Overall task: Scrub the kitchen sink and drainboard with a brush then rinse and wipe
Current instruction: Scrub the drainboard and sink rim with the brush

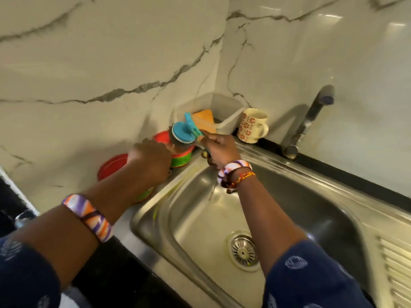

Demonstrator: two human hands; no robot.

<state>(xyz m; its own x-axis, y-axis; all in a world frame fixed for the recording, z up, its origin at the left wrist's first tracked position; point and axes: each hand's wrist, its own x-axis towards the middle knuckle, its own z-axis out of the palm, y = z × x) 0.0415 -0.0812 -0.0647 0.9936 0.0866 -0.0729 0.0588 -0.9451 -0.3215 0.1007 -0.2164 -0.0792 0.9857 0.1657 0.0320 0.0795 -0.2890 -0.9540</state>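
Dark patterned sleeves nearest, both arms reaching to far left corner of sink (200,218). Right hand (219,150) curled round handle of teal brush (183,132), bristles down over green-and-red tub (181,158). Left hand (150,157) at tub; grip hidden behind knuckles, cannot tell. Likely loading brush with cleaner; scrubbing not begun. Next: carry brush into basin. Drainboard (395,270) cut off right; motion blur.

Two hands, left (149,158) and right (220,150), over one steel sink (289,210). One teal brush (183,132), one floral mug (252,125), one tap (309,121), one clear tub (226,107) behind the sink, and two red-lidded containers (112,166) (182,156) left of it.
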